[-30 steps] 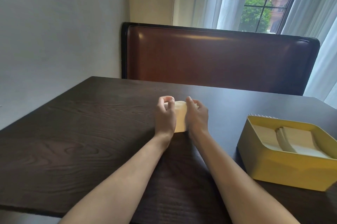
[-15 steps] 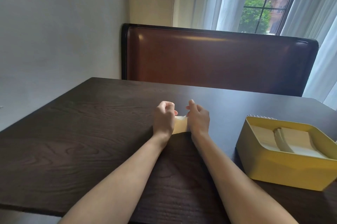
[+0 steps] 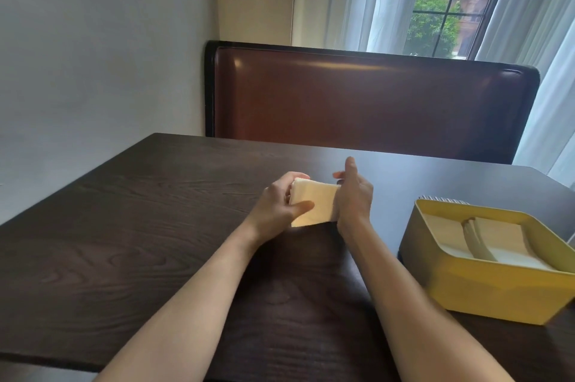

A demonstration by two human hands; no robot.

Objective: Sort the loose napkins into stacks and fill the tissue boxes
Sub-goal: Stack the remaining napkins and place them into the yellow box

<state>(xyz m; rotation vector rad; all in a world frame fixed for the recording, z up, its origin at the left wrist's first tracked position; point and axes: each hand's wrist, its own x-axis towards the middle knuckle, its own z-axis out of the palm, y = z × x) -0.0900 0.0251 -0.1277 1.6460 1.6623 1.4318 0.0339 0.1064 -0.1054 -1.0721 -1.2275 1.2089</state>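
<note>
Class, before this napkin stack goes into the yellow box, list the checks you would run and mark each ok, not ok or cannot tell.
1. Left hand grips the napkin stack: ok.
2. Right hand steadies the stack's other side: ok.
3. Stack edges squared: cannot tell.
4. Yellow box open at the top: ok.
5. Room left in the box, which already holds napkins: cannot tell.
6. Table between stack and box unobstructed: ok.

A pale cream stack of napkins [image 3: 314, 204] sits squared and tilted above the dark table's middle — held between two hands; well to its right stands a yellow tissue box [image 3: 497, 288], open-topped — folded cream napkins [image 3: 497, 234] lying inside it.
</note>
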